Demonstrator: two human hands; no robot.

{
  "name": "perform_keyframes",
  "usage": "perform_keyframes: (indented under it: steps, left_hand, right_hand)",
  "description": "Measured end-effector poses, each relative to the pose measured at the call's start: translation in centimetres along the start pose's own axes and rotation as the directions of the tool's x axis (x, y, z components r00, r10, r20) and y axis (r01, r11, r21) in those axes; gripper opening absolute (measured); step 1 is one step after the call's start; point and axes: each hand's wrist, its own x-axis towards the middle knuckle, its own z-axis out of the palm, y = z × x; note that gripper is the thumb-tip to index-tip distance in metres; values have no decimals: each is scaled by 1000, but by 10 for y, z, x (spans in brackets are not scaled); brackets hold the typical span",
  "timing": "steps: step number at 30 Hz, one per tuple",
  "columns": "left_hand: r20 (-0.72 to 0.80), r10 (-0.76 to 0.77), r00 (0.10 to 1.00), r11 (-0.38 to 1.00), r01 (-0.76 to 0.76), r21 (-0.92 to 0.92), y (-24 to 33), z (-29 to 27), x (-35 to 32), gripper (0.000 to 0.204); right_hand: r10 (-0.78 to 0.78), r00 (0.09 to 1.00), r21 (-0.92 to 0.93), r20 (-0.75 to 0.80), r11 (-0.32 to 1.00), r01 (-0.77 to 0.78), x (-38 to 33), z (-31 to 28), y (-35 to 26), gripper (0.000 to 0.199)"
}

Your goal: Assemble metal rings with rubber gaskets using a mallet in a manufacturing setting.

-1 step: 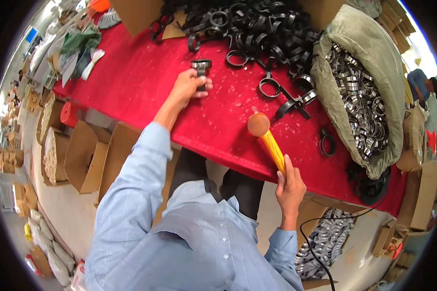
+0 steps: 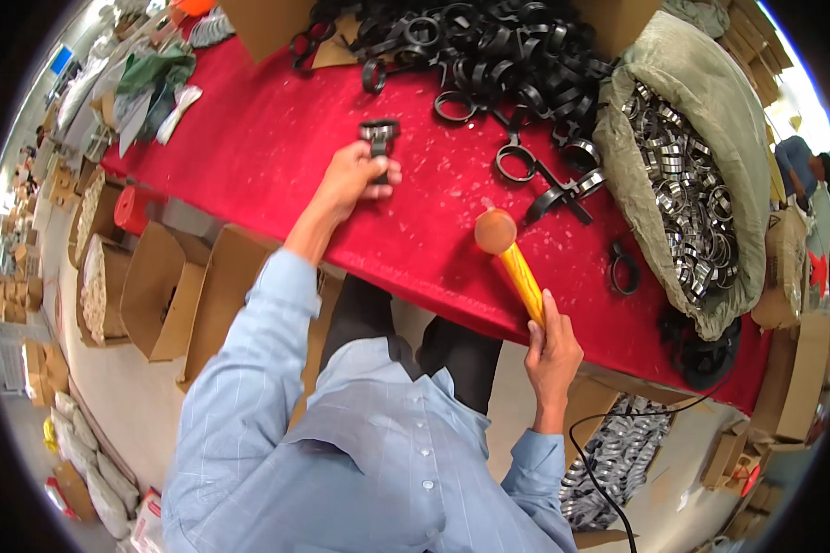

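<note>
My left hand point(image 2: 352, 175) is closed around the stem of a black ring bracket point(image 2: 379, 129) above the red-covered table. Its ring end points away from me, with a silver metal band visible in it. In my right hand point(image 2: 553, 355) is a mallet point(image 2: 496, 231), gripped by its yellow handle near the table's front edge. The mallet's round brown face is raised toward me, apart from the bracket. To the right of the left hand, beyond the mallet, lie a few loose black brackets point(image 2: 516, 164), some with silver rings in them.
A large heap of black ring parts point(image 2: 489, 55) covers the far side. At right, an open greenish sack point(image 2: 747, 157) holds many silver rings point(image 2: 682, 203). A single black ring point(image 2: 623, 274) lies near it. Cardboard boxes point(image 2: 161, 295) stand left of the table; a black cable point(image 2: 586, 442) hangs at right.
My left hand and the bracket have shifted slightly toward me and to the left. The mallet stays about where it was over the table.
</note>
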Motion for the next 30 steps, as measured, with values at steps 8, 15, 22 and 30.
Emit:
perform_keyframes:
  steps: [8, 15, 22, 30]
  left_hand:
    - [-25, -49, 999, 998, 48, -32, -112, -15, -178, 28]
    - [36, 237, 971, 959, -239, 150, -147, -33, -151, 33]
    - [44, 225, 973, 963, -229, 140, -148, -25, -149, 33]
    - [-4, 190, 982, 980, -190, 57, -146, -23, -155, 29]
  right_hand:
    - [125, 985, 339, 120, 927, -159, 6, 1, -7, 43]
    - [101, 993, 658, 65, 744, -119, 7, -57, -108, 49]
    - [-334, 919, 469, -207, 791, 393, -30, 18, -89, 52]
    - [-176, 984, 517, -6, 842, 153, 7, -29, -134, 49]
